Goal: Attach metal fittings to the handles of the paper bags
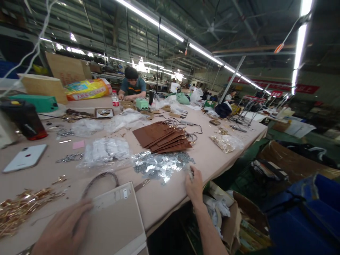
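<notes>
A beige bag panel (117, 219) lies at the table's front edge, with a dark handle loop (106, 174) behind it. My left hand (66, 226) rests over its left side, fingers stretched out and slightly blurred. One small silver plate with slots (125, 193) sits near the panel's upper right corner. A strap with a metal end (143, 184) sticks out beside it. My right hand (194, 184) is closed at the right edge of a pile of thin silver metal plates (162, 164). A small silvery piece, seemingly one such plate, shows between its fingertips.
Brown bag pieces with handles (164, 138) are stacked behind the pile. Gold hardware (23, 209), a phone (25, 157) and clear plastic packets (106, 150) lie leftward. Boxes (225, 216) stand below the table's right edge. A co-worker (132, 86) sits across the table.
</notes>
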### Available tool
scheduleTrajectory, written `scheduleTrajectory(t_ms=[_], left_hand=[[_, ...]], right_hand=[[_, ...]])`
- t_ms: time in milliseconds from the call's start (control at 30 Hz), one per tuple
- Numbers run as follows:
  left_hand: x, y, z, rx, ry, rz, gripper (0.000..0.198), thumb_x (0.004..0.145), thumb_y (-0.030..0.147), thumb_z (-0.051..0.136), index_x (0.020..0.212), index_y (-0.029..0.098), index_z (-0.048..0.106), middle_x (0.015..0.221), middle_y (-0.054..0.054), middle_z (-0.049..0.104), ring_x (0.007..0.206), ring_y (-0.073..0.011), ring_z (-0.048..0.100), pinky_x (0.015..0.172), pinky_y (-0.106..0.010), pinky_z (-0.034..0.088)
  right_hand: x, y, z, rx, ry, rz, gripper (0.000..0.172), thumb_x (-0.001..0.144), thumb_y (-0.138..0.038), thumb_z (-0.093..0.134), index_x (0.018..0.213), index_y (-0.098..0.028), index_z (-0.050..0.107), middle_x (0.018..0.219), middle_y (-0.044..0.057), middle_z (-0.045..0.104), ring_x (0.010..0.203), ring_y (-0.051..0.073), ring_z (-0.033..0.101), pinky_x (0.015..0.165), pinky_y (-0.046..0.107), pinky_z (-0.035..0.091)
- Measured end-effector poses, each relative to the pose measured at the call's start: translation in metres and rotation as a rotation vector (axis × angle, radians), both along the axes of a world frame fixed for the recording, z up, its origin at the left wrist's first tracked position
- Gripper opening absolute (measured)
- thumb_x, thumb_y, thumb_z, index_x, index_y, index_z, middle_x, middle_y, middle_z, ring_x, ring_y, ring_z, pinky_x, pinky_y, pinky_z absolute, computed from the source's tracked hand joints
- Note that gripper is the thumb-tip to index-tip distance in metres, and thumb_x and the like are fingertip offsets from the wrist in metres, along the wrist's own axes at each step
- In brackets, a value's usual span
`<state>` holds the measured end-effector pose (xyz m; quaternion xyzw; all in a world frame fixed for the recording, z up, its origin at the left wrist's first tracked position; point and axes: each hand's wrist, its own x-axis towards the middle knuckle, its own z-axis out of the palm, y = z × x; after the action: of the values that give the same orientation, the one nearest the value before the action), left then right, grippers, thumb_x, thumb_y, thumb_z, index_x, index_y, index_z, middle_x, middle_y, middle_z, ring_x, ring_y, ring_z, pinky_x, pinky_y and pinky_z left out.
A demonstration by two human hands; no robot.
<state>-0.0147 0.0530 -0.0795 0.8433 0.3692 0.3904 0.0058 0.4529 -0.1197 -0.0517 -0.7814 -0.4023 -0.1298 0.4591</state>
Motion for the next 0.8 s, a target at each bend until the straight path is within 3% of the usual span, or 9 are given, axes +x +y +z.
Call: scheduleTrajectory(t_ms=[67,200,367,433,533,633,800], left_hand=[[-0.001,0.000,0.000,0.021,0.043,-0.012,0.028,0.092,0.043,0.056,0.112,0.028,0.069,0.119,-0.006,0.075,0.111,-0.0333,0.069,0.107,-0.053,0.050],[0.000,-0.003,0.004,0.040,0.070,-0.012,0.028,0.092,0.040,0.056,0.114,0.028,0.067,0.120,-0.006,0.075,0.112,-0.0330,0.068,0.106,-0.052,0.050],[0.006,-0.010,0.020,0.037,0.066,-0.003,0.025,0.092,0.041,0.054,0.109,0.029,0.068,0.117,-0.005,0.076,0.108,-0.0318,0.069,0.103,-0.049,0.051],[0.007,-0.013,0.025,0.032,0.059,0.000,0.025,0.092,0.041,0.054,0.108,0.029,0.069,0.117,-0.004,0.076,0.108,-0.0314,0.070,0.102,-0.048,0.051],[0.008,-0.015,0.030,0.006,0.055,0.005,0.025,0.093,0.039,0.053,0.108,0.028,0.070,0.117,-0.004,0.076,0.109,-0.0309,0.069,0.103,-0.048,0.051],[0.011,-0.019,0.037,-0.020,0.036,0.009,0.023,0.094,0.035,0.054,0.105,0.026,0.071,0.116,-0.005,0.076,0.108,-0.0295,0.069,0.101,-0.046,0.053],[0.018,-0.038,0.061,-0.105,-0.012,0.026,0.023,0.094,0.016,0.048,0.100,0.023,0.070,0.112,-0.007,0.076,0.108,-0.0263,0.067,0.099,-0.045,0.054]], right_hand=[[0.017,0.000,0.002,0.004,-0.016,-0.057,0.042,0.095,-0.032,0.051,0.133,-0.016,0.060,0.121,0.017,0.064,0.111,0.029,0.060,0.100,0.048,0.051],[0.041,0.010,0.013,-0.053,-0.066,-0.007,0.037,0.093,-0.039,0.058,0.120,-0.017,0.070,0.118,0.016,0.065,0.113,0.030,0.059,0.101,0.050,0.049],[0.045,0.042,0.028,-0.092,-0.145,0.054,0.034,0.095,-0.039,0.057,0.118,-0.021,0.074,0.127,0.014,0.064,0.123,0.029,0.054,0.110,0.050,0.041],[0.045,0.055,0.029,-0.105,-0.154,0.064,0.034,0.095,-0.039,0.057,0.119,-0.021,0.074,0.123,0.013,0.066,0.120,0.028,0.056,0.109,0.048,0.042],[0.048,0.066,0.026,-0.127,-0.153,0.074,0.028,0.092,-0.040,0.060,0.102,-0.021,0.078,0.112,0.011,0.070,0.110,0.026,0.060,0.103,0.044,0.046],[0.050,0.065,0.026,-0.135,-0.127,0.089,0.033,0.092,-0.044,0.056,0.088,-0.020,0.077,0.098,0.010,0.072,0.098,0.025,0.064,0.094,0.040,0.050],[0.041,0.045,0.036,-0.078,0.011,-0.025,0.052,0.094,-0.055,0.048,0.104,-0.011,0.073,0.097,0.018,0.071,0.087,0.029,0.062,0.083,0.043,0.047]])
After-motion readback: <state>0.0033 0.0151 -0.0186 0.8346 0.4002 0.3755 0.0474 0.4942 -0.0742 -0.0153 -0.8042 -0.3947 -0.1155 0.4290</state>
